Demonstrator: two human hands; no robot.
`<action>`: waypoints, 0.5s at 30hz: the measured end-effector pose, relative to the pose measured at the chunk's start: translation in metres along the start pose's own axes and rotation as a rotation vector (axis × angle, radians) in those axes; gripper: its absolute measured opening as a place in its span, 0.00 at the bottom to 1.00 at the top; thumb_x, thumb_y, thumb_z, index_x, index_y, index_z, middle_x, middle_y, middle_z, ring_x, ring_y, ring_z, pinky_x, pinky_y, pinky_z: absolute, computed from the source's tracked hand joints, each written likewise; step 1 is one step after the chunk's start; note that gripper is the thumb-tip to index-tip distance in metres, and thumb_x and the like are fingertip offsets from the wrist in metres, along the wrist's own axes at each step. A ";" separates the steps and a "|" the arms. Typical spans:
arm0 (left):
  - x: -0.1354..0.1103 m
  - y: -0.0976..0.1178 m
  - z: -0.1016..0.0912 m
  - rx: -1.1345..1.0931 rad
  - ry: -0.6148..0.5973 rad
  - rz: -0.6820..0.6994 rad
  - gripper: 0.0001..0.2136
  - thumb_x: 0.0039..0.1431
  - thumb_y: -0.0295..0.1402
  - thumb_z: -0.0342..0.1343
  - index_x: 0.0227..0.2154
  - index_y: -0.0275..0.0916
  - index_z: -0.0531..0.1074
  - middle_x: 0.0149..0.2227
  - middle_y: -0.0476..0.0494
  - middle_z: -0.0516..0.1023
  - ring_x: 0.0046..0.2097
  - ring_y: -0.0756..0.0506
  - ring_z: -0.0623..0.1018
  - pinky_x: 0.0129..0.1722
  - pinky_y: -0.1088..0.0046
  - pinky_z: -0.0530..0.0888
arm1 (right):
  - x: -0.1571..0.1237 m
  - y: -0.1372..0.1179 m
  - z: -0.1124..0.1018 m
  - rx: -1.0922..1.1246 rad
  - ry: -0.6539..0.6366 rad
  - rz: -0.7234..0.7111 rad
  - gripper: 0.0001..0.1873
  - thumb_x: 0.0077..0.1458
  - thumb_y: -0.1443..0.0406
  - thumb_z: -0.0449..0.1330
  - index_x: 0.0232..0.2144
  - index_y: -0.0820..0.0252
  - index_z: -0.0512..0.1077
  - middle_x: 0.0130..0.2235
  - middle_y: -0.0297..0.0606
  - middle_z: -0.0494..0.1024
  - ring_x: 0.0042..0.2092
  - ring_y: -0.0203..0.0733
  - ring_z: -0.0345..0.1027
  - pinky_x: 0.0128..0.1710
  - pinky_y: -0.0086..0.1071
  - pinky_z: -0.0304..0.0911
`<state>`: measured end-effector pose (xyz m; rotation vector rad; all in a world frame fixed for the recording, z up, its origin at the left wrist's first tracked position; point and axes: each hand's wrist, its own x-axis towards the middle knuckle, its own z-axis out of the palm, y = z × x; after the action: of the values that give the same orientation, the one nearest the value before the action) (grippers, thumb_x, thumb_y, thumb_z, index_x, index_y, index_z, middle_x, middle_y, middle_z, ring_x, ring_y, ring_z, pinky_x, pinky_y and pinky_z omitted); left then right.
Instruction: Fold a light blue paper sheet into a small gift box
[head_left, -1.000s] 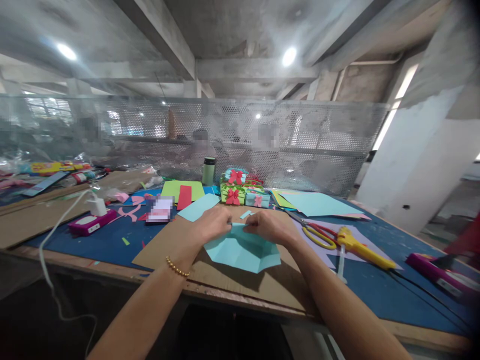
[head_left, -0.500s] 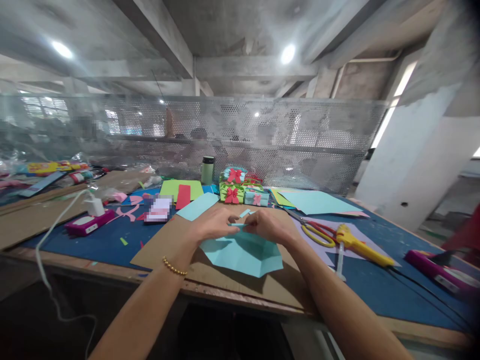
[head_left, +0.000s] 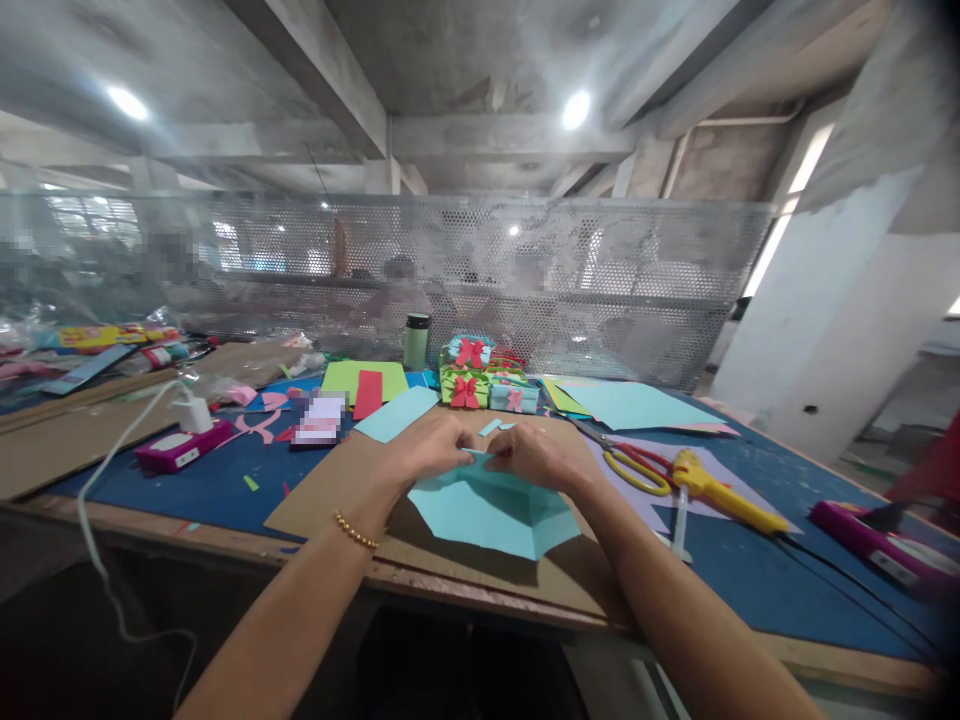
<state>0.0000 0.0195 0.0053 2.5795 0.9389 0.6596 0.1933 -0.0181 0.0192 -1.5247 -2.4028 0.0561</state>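
A creased sheet of light blue paper (head_left: 491,510) lies over the brown cardboard (head_left: 322,500), its near edge lifted a little. My left hand (head_left: 442,447) pinches its far edge from the left. From the right, my right hand (head_left: 531,457) grips the same edge, the fingertips of both hands close together. Just beyond them lie small light blue paper scraps (head_left: 491,427). Farther back stand small decorated paper boxes (head_left: 466,385) with red and pink bows.
Scissors (head_left: 637,470) and a yellow glue gun (head_left: 727,500) lie to the right on lilac paper. Purple power strips (head_left: 184,447) sit at both sides. A green bottle (head_left: 416,342) stands at the back, before a perforated metal screen (head_left: 622,280). A phone (head_left: 320,418) lies on the left.
The light blue paper has shifted slightly right and its near part has flattened and turned. My fingertips have moved along its far edge, and the scraps behind show more.
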 end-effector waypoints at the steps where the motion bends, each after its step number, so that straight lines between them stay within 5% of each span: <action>1: 0.000 0.002 -0.001 -0.009 -0.015 0.005 0.07 0.53 0.32 0.53 0.23 0.36 0.72 0.21 0.53 0.64 0.27 0.51 0.62 0.26 0.73 0.53 | 0.000 0.000 0.000 -0.002 -0.002 -0.001 0.09 0.45 0.70 0.58 0.16 0.62 0.71 0.19 0.28 0.62 0.25 0.31 0.53 0.25 0.26 0.45; 4: -0.001 0.007 -0.002 -0.024 -0.062 0.008 0.07 0.53 0.31 0.53 0.23 0.37 0.72 0.21 0.54 0.62 0.27 0.52 0.60 0.26 0.73 0.52 | 0.001 0.002 0.002 -0.006 -0.006 -0.009 0.08 0.45 0.70 0.58 0.17 0.62 0.71 0.19 0.28 0.63 0.25 0.31 0.53 0.25 0.26 0.46; 8: 0.000 0.010 -0.003 0.006 -0.064 -0.029 0.16 0.54 0.33 0.54 0.14 0.37 0.59 0.18 0.55 0.51 0.24 0.52 0.55 0.25 0.71 0.48 | 0.001 0.004 0.004 -0.016 0.015 -0.006 0.09 0.47 0.67 0.57 0.18 0.62 0.72 0.19 0.28 0.64 0.25 0.31 0.53 0.25 0.26 0.45; 15: 0.002 0.002 -0.003 0.022 -0.057 -0.031 0.19 0.56 0.37 0.54 0.14 0.38 0.58 0.17 0.54 0.53 0.24 0.51 0.56 0.25 0.70 0.48 | 0.003 0.007 0.005 -0.005 0.014 -0.007 0.08 0.47 0.67 0.58 0.20 0.61 0.73 0.20 0.29 0.65 0.25 0.31 0.55 0.25 0.26 0.47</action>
<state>0.0013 0.0196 0.0091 2.5837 0.9708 0.5672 0.1967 -0.0121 0.0139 -1.5137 -2.3995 0.0379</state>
